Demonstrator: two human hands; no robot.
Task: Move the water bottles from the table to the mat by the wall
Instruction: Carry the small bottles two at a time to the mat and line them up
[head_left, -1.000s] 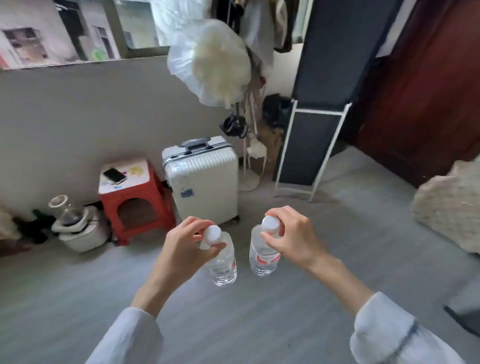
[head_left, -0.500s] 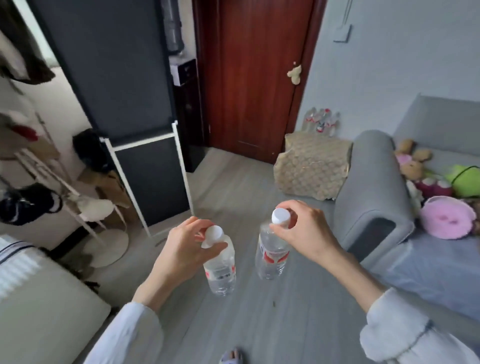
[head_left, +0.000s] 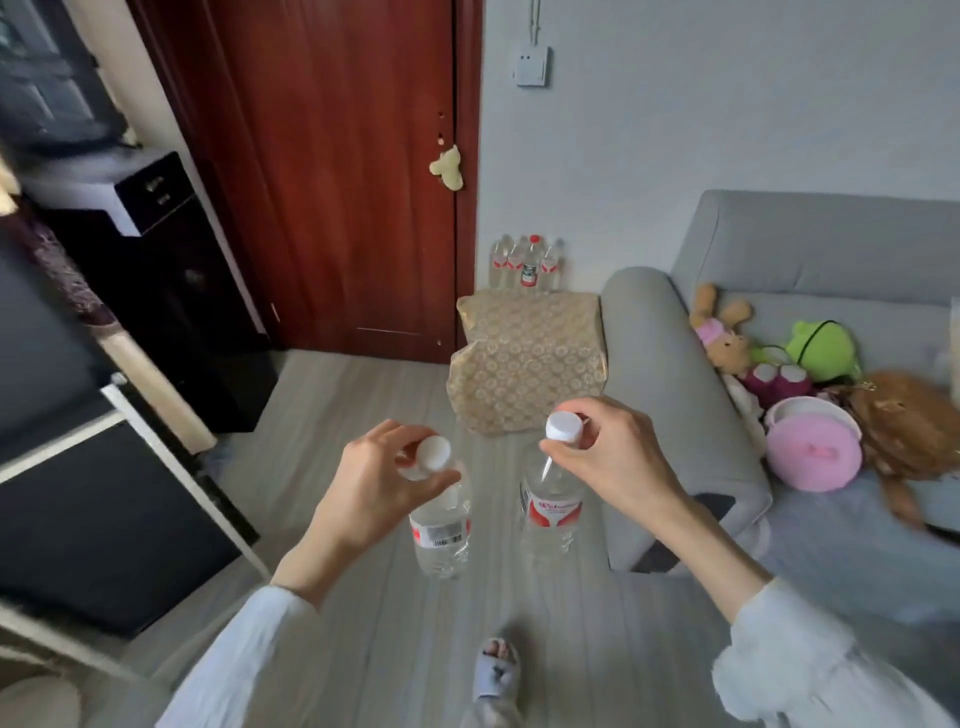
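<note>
Mid-carry: left hand (head_left: 374, 488) and right hand (head_left: 608, 457) each pinch a bottle (head_left: 441, 525) (head_left: 553, 499) by the neck. Four bottles (head_left: 525, 262) already stand by the wall; mat (head_left: 530, 364) ahead.

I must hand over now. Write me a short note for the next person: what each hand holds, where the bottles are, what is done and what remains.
Left hand: pinches the cap end of a water bottle, which hangs tilted.
Right hand: pinches another bottle by the neck under its cap.
Both bottles are in the air over the floor.
Done: four bottles already stand by the wall, at the far end of the patterned mat.
Left: walk to the mat and set these two down. The table is not in view, so I cannot tell if more remain.
</note>
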